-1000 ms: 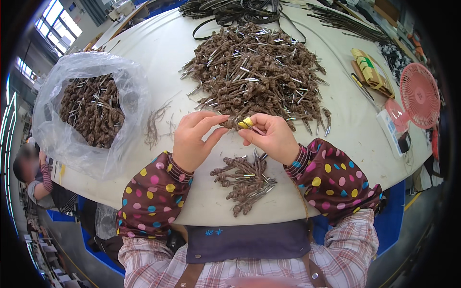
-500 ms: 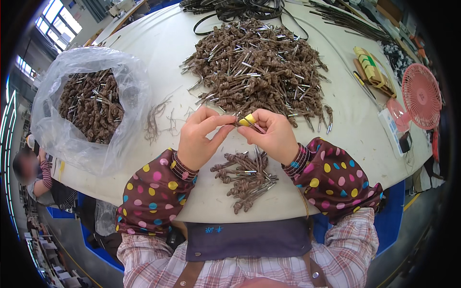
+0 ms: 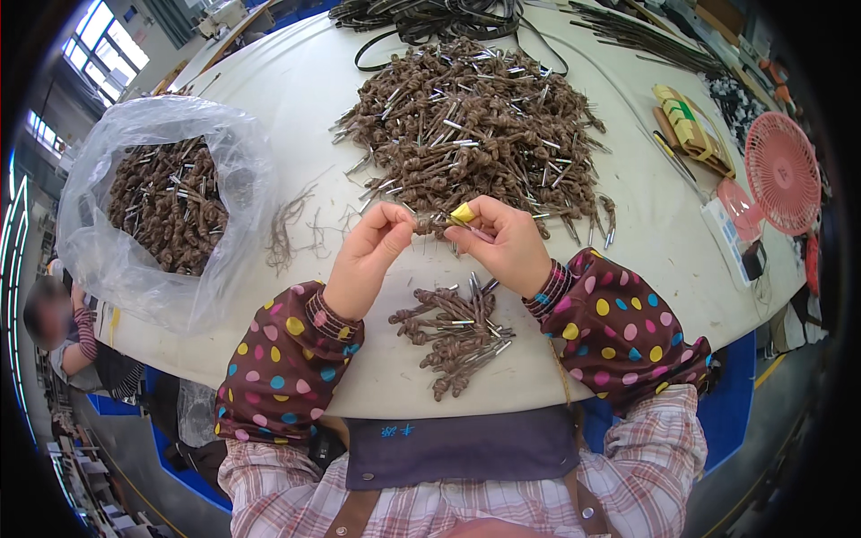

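Close to the front edge of the large pile of brown knotted cords with metal tips, my two hands work near each other. My left hand is closed in a pinch, and whatever lies between its fingertips is too small to make out. A brown knotted cord reaches from the closed fingers of my right hand toward the left fingertips. Yellow tape wraps a right finger, and something thin and pinkish shows under it. Below my hands lies a small bunch of similar knotted cords.
At left stands a clear plastic bag full of knotted cords, with loose threads beside it. Black straps lie at the back. On the right are a pink fan, a wrapped packet and a white power strip.
My left hand has drawn away to the left from my right hand, widening the gap between the fingertips. My right hand keeps its grip and has barely moved.
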Demonstrator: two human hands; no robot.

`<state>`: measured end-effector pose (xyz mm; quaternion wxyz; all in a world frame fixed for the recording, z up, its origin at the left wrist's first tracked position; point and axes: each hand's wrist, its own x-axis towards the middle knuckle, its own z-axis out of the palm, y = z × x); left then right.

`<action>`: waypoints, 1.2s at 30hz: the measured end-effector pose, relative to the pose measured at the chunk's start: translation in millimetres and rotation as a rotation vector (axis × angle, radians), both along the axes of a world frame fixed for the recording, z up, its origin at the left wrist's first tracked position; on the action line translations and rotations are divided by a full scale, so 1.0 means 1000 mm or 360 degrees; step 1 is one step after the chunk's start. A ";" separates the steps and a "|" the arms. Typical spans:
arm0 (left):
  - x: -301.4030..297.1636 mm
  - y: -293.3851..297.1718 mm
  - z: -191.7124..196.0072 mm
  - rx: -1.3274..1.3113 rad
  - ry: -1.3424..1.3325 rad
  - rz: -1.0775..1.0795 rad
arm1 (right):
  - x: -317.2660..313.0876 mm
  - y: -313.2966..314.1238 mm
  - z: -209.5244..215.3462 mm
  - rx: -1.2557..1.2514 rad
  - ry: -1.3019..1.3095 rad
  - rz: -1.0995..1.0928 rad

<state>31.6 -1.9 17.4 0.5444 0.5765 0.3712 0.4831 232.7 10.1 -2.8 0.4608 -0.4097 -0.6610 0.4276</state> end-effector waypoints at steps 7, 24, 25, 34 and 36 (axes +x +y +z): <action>0.003 -0.005 0.009 0.1240 0.1159 0.0007 | -0.001 0.003 0.008 -0.0394 0.0441 0.0155; -0.017 0.011 0.015 0.1756 0.1520 0.0539 | -0.003 -0.003 0.010 -0.0414 0.0354 0.0145; -0.017 0.010 0.015 0.1752 0.1523 0.0543 | -0.003 -0.003 0.010 -0.0414 0.0342 0.0152; -0.004 -0.001 0.009 0.1009 0.0998 0.0397 | -0.005 -0.007 0.010 -0.0959 0.0559 0.0323; -0.004 -0.004 0.010 0.0745 0.0786 0.0293 | -0.004 -0.005 0.011 -0.0935 0.0485 0.0361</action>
